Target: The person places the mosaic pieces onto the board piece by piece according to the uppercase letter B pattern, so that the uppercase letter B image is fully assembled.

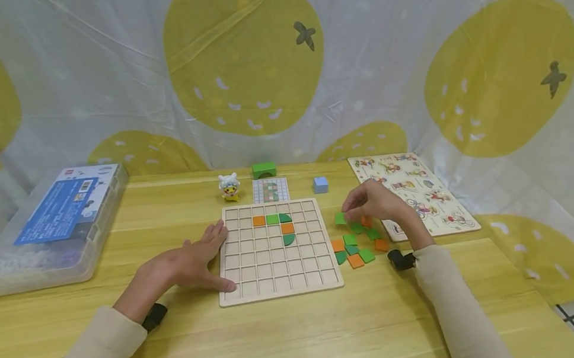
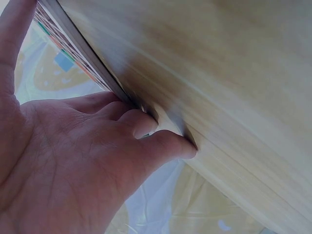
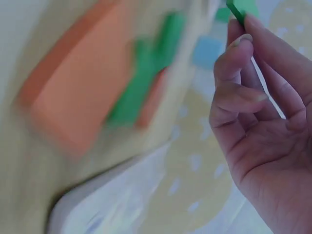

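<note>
A wooden grid board [image 1: 258,272] lies on the table, with several orange, green and dark green tiles set in its upper squares. My left hand [image 1: 190,266] rests along the board's left edge, fingers spread, the thumb over its near left corner. In the left wrist view the fingertips [image 2: 187,148] touch the table beside the edge. Right of the board, my right hand [image 1: 376,201] pinches a green tile [image 3: 236,11] between thumb and finger. Beneath that hand lies a loose group of tiles, including an orange square [image 1: 355,261] and a green square [image 1: 367,255].
Behind the board stand a small figurine [image 1: 229,188], a printed pattern card [image 1: 270,190], a green block [image 1: 264,170] and a light blue cube [image 1: 320,185]. A picture board [image 1: 452,206] lies at the right. A clear plastic case [image 1: 35,269] occupies the left side.
</note>
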`<state>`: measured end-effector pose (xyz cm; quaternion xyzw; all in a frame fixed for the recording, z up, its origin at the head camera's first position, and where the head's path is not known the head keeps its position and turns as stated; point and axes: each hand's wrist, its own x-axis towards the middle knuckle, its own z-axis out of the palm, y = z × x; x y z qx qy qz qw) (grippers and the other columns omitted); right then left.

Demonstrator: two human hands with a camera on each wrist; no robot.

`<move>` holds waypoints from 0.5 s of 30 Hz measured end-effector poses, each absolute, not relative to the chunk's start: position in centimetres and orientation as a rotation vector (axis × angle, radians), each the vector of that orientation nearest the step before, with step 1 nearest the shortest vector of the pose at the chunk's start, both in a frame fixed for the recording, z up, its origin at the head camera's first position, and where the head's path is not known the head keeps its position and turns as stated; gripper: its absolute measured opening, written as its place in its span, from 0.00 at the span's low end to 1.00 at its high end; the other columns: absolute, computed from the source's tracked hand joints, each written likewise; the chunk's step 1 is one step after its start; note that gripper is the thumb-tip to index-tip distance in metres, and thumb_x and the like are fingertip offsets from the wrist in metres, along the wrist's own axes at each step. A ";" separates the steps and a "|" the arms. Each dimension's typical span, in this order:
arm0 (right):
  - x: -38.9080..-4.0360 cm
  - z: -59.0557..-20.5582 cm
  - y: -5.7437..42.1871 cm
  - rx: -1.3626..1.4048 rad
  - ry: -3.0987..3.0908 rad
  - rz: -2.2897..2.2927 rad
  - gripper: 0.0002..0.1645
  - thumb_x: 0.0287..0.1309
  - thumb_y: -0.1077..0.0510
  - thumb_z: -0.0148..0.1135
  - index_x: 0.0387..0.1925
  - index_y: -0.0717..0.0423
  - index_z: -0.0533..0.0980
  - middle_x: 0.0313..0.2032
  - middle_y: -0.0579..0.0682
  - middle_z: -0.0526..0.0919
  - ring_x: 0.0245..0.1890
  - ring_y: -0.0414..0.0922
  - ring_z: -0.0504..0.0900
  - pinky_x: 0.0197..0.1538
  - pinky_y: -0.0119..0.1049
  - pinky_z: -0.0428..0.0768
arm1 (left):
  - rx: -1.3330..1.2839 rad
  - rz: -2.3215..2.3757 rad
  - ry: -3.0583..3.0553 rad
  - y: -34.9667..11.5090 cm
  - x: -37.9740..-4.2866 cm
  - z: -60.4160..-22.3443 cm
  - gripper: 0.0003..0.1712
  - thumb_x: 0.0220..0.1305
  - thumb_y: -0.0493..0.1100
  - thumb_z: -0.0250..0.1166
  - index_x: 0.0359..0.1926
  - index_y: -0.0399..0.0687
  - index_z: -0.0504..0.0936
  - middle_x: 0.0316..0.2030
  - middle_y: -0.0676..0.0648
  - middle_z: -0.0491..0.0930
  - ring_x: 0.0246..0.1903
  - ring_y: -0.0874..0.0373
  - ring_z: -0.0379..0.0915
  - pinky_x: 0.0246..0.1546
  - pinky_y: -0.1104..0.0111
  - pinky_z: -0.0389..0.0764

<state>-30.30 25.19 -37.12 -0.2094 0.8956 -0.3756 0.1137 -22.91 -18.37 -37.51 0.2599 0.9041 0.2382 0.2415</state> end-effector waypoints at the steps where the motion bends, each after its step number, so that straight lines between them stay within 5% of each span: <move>1: -30.3 -36.9 24.7 -0.624 2.615 -1.125 0.04 0.65 0.66 0.76 0.39 0.65 0.90 0.33 0.59 0.92 0.29 0.54 0.86 0.33 0.39 0.83 | 0.705 0.653 2.473 -18.4 -22.9 -37.5 0.75 0.63 0.62 0.79 0.84 0.25 0.38 0.84 0.26 0.28 0.84 0.29 0.26 0.74 0.24 0.34; 7: -29.7 -36.3 18.7 -0.744 2.467 -1.208 0.04 0.67 0.66 0.74 0.40 0.64 0.90 0.31 0.59 0.91 0.27 0.63 0.81 0.29 0.41 0.79 | 0.676 0.654 2.469 -18.3 -22.8 -37.3 0.75 0.63 0.63 0.78 0.84 0.26 0.38 0.85 0.28 0.28 0.84 0.30 0.25 0.76 0.26 0.34; 15: -28.5 -37.3 12.7 -0.730 2.403 -1.198 0.03 0.66 0.68 0.74 0.37 0.66 0.89 0.31 0.57 0.91 0.22 0.55 0.80 0.29 0.38 0.80 | 0.655 0.627 2.482 -18.0 -22.6 -37.3 0.74 0.63 0.64 0.78 0.85 0.28 0.39 0.85 0.30 0.29 0.85 0.32 0.25 0.77 0.28 0.35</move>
